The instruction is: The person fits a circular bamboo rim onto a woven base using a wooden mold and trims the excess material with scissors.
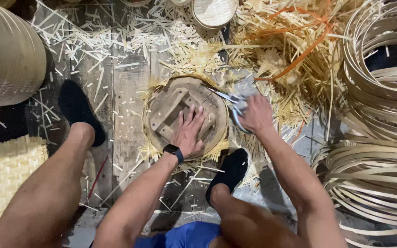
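Worn plank floor (129,92) littered with bamboo offcuts (189,50); round wooden mould (180,110), stacked bamboo hoops (382,92), woven mat (5,179).

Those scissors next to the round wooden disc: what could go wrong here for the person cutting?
1. The scissors in the right hand point toward the left hand, which lies flat on the wooden disc; a slip might nick the fingers.
2. Cut bamboo strips litter the floor around both feet; they could be slippery or give splinters.
3. If the left hand eases off, the disc may shift and spoil the trimmed edge.
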